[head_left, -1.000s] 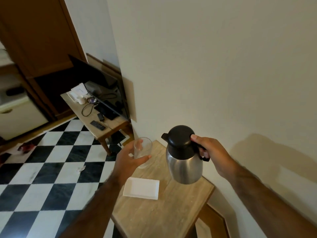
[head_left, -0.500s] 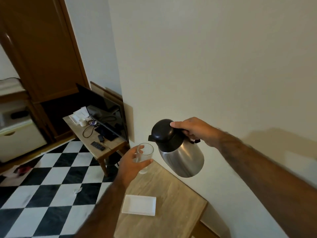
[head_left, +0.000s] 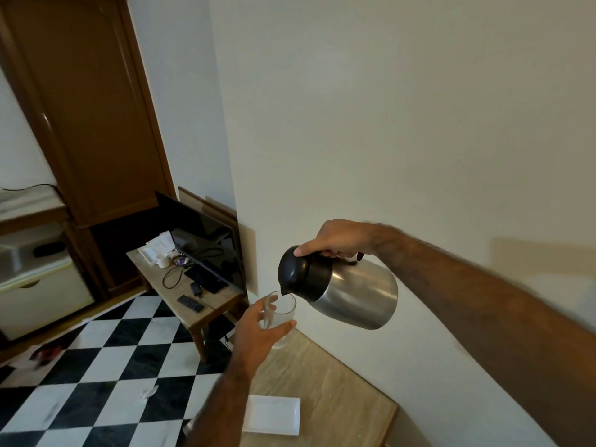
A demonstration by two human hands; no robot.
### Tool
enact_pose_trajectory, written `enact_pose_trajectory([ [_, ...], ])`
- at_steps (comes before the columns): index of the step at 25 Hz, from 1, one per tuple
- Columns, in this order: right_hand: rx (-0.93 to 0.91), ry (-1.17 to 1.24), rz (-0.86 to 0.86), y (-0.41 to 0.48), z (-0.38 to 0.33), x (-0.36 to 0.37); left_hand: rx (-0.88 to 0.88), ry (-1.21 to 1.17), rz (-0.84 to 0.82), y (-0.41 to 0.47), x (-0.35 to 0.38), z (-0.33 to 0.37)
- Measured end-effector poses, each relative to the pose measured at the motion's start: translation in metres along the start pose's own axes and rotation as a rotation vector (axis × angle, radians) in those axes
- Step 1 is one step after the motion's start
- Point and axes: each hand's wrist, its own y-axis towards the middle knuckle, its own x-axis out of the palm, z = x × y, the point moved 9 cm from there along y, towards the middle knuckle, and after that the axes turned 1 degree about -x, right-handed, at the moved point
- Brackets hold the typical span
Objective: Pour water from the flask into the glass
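Tipped further since before, the flask [head_left: 353,293] now has its spout over the glass [head_left: 281,312]; right hand [head_left: 338,238] clamps its handle, left hand [head_left: 258,333] wraps the glass above the table [head_left: 338,391].

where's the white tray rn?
Head view, bottom centre: the white tray lies flat on the wooden table, near its front edge, below the glass held in the left hand.

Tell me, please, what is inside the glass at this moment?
No water shows in the glass, and no stream is visible from the flask spout at its rim. The left hand wraps the lower part, so the bottom is covered.
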Motion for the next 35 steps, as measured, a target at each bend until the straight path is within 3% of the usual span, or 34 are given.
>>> enact_pose_trajectory([
  [13, 0.024, -0.256, -0.136, 0.016, -0.047, 0.005, 0.000, -0.033, 0.013, -0.003, 0.006, 0.007],
  [22, 0.010, -0.409, -0.099, 0.026, -0.066, 0.003, 0.002, -0.026, 0.033, -0.001, 0.005, 0.010],
  [35, 0.004, -0.433, -0.127, 0.019, -0.084, -0.002, -0.013, -0.031, 0.051, 0.007, -0.001, 0.003],
])
